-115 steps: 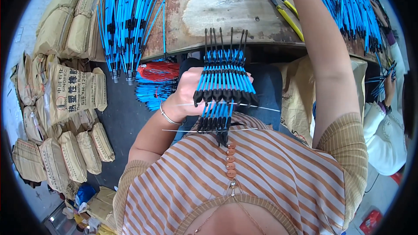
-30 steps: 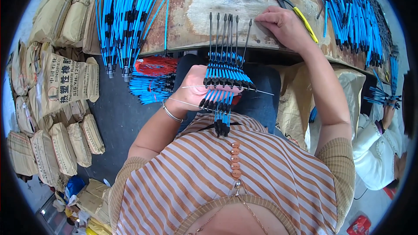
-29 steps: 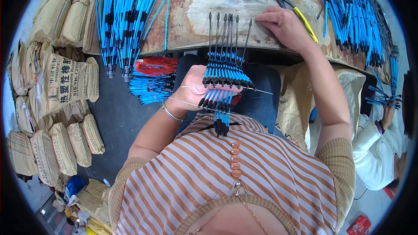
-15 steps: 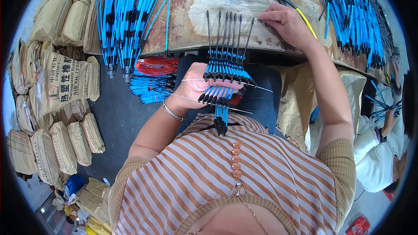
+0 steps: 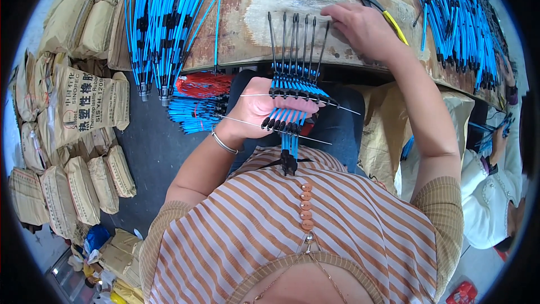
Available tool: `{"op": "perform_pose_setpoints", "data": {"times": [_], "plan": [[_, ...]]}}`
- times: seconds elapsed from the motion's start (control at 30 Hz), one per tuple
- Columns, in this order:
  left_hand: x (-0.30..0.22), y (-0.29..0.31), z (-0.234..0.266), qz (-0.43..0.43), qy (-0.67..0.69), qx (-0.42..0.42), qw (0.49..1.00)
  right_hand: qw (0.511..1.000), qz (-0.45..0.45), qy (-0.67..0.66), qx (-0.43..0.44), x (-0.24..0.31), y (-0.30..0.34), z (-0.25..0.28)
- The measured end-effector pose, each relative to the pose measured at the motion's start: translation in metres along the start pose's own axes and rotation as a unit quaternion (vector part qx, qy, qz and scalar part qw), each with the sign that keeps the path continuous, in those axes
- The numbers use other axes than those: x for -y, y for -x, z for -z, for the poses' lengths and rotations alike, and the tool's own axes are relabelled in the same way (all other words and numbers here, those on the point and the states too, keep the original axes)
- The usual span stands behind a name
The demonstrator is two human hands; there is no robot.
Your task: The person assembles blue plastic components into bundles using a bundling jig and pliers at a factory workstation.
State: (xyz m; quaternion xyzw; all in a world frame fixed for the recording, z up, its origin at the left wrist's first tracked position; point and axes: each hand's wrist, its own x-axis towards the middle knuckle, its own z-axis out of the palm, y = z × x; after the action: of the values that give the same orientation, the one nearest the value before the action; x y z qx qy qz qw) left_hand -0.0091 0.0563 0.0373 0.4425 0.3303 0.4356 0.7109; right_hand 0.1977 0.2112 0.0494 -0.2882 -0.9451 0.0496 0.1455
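Observation:
My left hand is closed around a fan of blue and black ribs, which look like umbrella ribs. Two thin metal rods cross the ribs through their black joints. Black ends point up over the table edge, and a black clustered end hangs near my shirt. Over the worktable, my right hand has its fingers stretched out and apart, beside the upper rib ends. Small thin metal pieces lie scattered on the pale patch just beyond its fingertips.
Yellow-handled pliers lie right of my right hand on the wooden table. Blue rib bundles overhang at left, with more ribs at right. Paper sacks line the left side. A co-worker's hand holds ribs at far right.
My right hand has moved slightly left and away from me, its fingers opening out from a pinch. My left hand and the ribs have shifted a little right.

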Motion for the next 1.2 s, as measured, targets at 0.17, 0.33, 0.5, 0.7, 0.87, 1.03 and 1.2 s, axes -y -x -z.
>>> {"op": "perform_pose_setpoints", "data": {"times": [0.17,0.33,0.5,0.7,0.87,1.03,1.2], "plan": [[0.003,-0.003,-0.001,-0.008,0.000,0.001,1.000,0.999,0.020,0.036,0.031,0.009,-0.011,0.006],[0.005,-0.005,0.001,-0.047,-0.029,0.015,0.998,0.995,0.065,0.014,0.070,0.010,-0.014,0.009],[0.005,-0.005,0.004,-0.136,-0.102,0.049,0.984,0.995,0.046,-0.040,0.082,0.001,-0.008,0.008],[0.001,-0.003,0.002,-0.122,-0.091,0.048,0.987,0.991,0.012,-0.074,0.107,-0.002,0.000,0.020],[0.006,-0.005,0.002,-0.150,-0.093,0.045,0.983,0.993,0.026,-0.071,0.085,-0.004,0.007,0.018],[0.010,-0.009,0.004,-0.219,-0.126,0.066,0.965,0.995,0.009,-0.029,0.092,0.001,0.012,0.022],[0.006,-0.008,0.004,-0.208,-0.153,0.056,0.964,0.995,-0.030,0.008,0.094,0.006,0.019,0.021]]}}
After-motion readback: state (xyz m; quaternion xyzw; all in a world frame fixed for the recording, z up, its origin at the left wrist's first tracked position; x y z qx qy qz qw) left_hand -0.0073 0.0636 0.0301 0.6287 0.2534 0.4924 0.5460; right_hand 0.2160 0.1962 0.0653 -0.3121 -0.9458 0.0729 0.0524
